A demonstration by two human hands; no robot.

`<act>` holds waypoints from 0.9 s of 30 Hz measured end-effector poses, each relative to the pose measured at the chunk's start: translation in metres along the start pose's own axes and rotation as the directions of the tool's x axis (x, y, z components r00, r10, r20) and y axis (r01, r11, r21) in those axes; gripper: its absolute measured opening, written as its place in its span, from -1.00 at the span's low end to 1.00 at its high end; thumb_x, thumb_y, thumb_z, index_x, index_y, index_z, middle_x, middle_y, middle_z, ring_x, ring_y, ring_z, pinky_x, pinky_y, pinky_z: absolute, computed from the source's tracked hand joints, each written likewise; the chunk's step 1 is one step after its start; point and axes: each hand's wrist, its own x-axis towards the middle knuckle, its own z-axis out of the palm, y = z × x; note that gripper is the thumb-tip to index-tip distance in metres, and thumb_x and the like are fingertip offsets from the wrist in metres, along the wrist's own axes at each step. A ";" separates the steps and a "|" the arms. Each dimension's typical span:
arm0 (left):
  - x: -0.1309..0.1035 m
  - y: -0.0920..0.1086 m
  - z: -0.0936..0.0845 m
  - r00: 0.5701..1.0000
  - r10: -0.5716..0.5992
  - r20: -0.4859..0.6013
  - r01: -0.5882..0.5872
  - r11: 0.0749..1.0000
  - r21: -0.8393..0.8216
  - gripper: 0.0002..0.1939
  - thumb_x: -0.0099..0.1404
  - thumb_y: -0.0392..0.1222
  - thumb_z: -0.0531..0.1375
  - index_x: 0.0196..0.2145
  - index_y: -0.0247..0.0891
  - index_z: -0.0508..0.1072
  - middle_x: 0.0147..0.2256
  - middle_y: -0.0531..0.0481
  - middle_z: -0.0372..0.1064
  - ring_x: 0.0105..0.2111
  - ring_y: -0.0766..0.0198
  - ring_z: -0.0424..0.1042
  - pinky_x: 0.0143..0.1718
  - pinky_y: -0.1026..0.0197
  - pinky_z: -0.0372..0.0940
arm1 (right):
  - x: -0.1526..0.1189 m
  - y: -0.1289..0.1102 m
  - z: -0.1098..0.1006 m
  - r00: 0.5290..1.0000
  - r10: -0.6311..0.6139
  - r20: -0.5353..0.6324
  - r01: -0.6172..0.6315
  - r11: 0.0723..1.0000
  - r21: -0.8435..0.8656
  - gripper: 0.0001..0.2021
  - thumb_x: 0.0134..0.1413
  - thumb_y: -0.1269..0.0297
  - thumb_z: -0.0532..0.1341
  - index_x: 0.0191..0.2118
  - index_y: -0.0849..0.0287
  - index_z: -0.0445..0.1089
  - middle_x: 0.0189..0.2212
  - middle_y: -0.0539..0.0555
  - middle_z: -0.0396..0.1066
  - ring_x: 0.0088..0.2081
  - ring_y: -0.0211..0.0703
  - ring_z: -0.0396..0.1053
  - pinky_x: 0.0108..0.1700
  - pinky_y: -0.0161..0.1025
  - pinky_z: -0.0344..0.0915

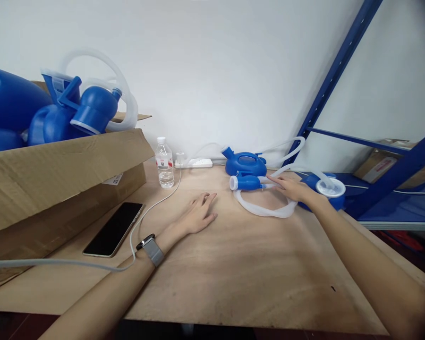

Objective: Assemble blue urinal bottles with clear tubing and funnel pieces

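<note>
My left hand lies on the wooden tabletop, fingers apart, holding nothing. On the right, my right hand is at the pale, translucent hose, its fingers closed about it just beside a blue urinal funnel. The funnel lies on its side with its white rim facing left, and the hose loops below it. Directly behind it stands a blue urinal bottle with a handle and a slanted neck. Another blue urinal piece with a white rim is partly hidden behind my right wrist.
At the left, a cardboard box holds several blue urinal parts and hose. A black phone, a white cable and a water bottle lie or stand nearby. A power strip is by the wall; blue shelving stands right.
</note>
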 end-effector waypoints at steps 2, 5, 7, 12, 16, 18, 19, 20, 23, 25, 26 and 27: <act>0.000 0.001 0.000 1.000 0.002 0.001 -0.002 1.000 0.017 -0.28 0.42 0.01 0.10 0.43 -0.20 0.02 0.31 -0.34 0.09 0.29 -0.17 0.18 0.28 -0.20 0.11 | -0.007 0.006 0.002 0.999 0.049 0.001 -0.049 0.998 -0.044 -0.46 0.40 0.16 -0.05 0.43 -0.06 0.11 0.17 0.30 0.41 0.10 0.28 0.43 -0.04 0.09 0.40; -0.001 0.003 -0.001 1.000 0.003 0.005 -0.003 0.999 0.038 -0.32 0.41 0.00 0.10 0.40 -0.23 0.08 0.29 -0.36 0.11 0.25 -0.19 0.23 0.26 -0.23 0.13 | -0.015 0.003 0.006 0.978 0.118 -0.170 -0.131 0.989 -0.066 -0.47 0.40 0.23 -0.10 0.41 0.03 0.16 0.11 0.32 0.43 0.09 0.26 0.42 -0.09 0.06 0.42; -0.001 0.005 -0.001 1.000 0.002 0.005 -0.002 0.998 0.062 -0.34 0.42 -0.01 0.09 0.39 -0.23 0.10 0.29 -0.36 0.12 0.23 -0.18 0.26 0.25 -0.22 0.14 | -0.018 -0.008 0.007 0.959 0.121 -0.258 -0.138 0.989 -0.049 -0.48 0.40 0.19 -0.09 0.38 0.11 0.21 0.11 0.33 0.42 0.09 0.24 0.40 -0.05 0.06 0.42; 0.005 0.005 0.000 0.996 -0.085 -0.028 0.086 0.996 0.031 -0.37 0.39 -0.02 0.11 0.36 -0.20 0.17 0.26 -0.28 0.19 0.22 -0.12 0.27 0.27 -0.17 0.12 | -0.045 -0.040 -0.007 0.962 0.133 -0.239 -0.125 0.991 0.049 -0.42 0.37 -0.04 -0.04 0.33 0.14 0.28 0.15 0.30 0.39 0.10 0.27 0.40 0.05 0.13 0.42; 0.034 -0.006 0.007 0.977 -0.197 -0.079 0.192 0.980 -0.060 -0.44 0.37 -0.09 0.12 0.28 -0.23 0.29 0.19 -0.28 0.29 0.20 -0.13 0.30 0.27 -0.16 0.11 | -0.091 -0.054 -0.025 0.941 -0.001 -0.338 0.032 0.996 0.086 -0.46 0.34 -0.19 -0.04 0.20 -0.07 0.41 0.32 0.15 0.20 0.22 0.28 0.30 0.20 0.20 0.32; 0.058 -0.013 0.013 0.958 -0.266 -0.112 0.251 0.959 -0.131 -0.48 0.36 -0.15 0.10 0.24 -0.29 0.33 0.16 -0.31 0.31 0.18 -0.10 0.33 0.26 -0.11 0.14 | -0.111 -0.057 -0.032 0.922 -0.079 -0.379 0.107 0.993 0.054 -0.47 0.31 -0.21 -0.02 0.15 -0.09 0.45 0.39 0.11 0.08 0.34 0.35 0.14 0.27 0.28 0.23; 0.071 -0.016 0.015 0.945 -0.303 -0.128 0.278 0.944 -0.177 -0.49 0.35 -0.17 0.09 0.23 -0.31 0.34 0.16 -0.32 0.33 0.16 -0.07 0.36 0.24 -0.07 0.18 | -0.119 -0.058 -0.034 0.908 -0.101 -0.407 0.124 0.992 0.031 -0.46 0.30 -0.22 0.00 0.16 -0.08 0.45 0.41 0.11 0.04 0.38 0.39 0.06 0.29 0.32 0.19; 0.086 -0.019 0.018 0.929 -0.342 -0.144 0.305 0.925 -0.229 -0.49 0.36 -0.18 0.08 0.23 -0.35 0.33 0.14 -0.34 0.34 0.13 -0.04 0.39 0.20 -0.03 0.22 | -0.124 -0.058 -0.036 0.894 -0.123 -0.432 0.138 0.990 0.002 -0.46 0.29 -0.23 0.02 0.18 -0.08 0.43 0.42 0.12 0.02 0.41 0.41 -0.01 0.31 0.36 0.14; 0.130 -0.024 0.026 0.878 -0.442 -0.186 0.346 0.852 -0.392 -0.43 0.38 -0.21 0.02 0.30 -0.44 0.22 0.08 -0.37 0.40 0.04 0.03 0.46 0.08 0.05 0.32 | -0.135 -0.052 -0.038 0.843 -0.213 -0.495 0.170 0.977 -0.131 -0.42 0.23 -0.24 0.09 0.29 -0.21 0.29 0.42 0.15 0.04 0.44 0.47 -0.13 0.35 0.52 -0.12; 0.157 -0.022 0.031 0.863 -0.463 -0.202 0.320 0.811 -0.490 -0.40 0.39 -0.21 0.02 0.34 -0.44 0.16 0.04 -0.34 0.43 -0.01 0.07 0.49 0.03 0.09 0.34 | -0.141 -0.044 -0.038 0.807 -0.245 -0.537 0.151 0.965 -0.214 -0.31 0.18 -0.25 0.13 0.40 -0.35 0.05 0.45 0.15 -0.04 0.44 0.56 -0.21 0.31 0.66 -0.30; 0.170 -0.021 0.033 0.862 -0.460 -0.214 0.292 0.794 -0.533 -0.38 0.39 -0.19 0.03 0.36 -0.40 0.14 0.05 -0.31 0.43 0.00 0.09 0.49 0.04 0.11 0.33 | -0.144 -0.040 -0.038 0.795 -0.229 -0.562 0.113 0.966 -0.233 -0.23 0.15 -0.26 0.16 0.43 -0.42 -0.08 0.48 0.14 -0.13 0.44 0.63 -0.27 0.26 0.72 -0.35; 0.182 -0.019 0.035 0.860 -0.455 -0.232 0.259 0.780 -0.570 -0.34 0.39 -0.17 0.06 0.39 -0.35 0.09 0.08 -0.29 0.42 0.01 0.10 0.48 0.08 0.11 0.31 | -0.148 -0.036 -0.039 0.790 -0.193 -0.582 0.065 0.970 -0.233 -0.16 0.12 -0.26 0.20 0.44 -0.49 -0.20 0.50 0.12 -0.24 0.43 0.70 -0.33 0.21 0.78 -0.36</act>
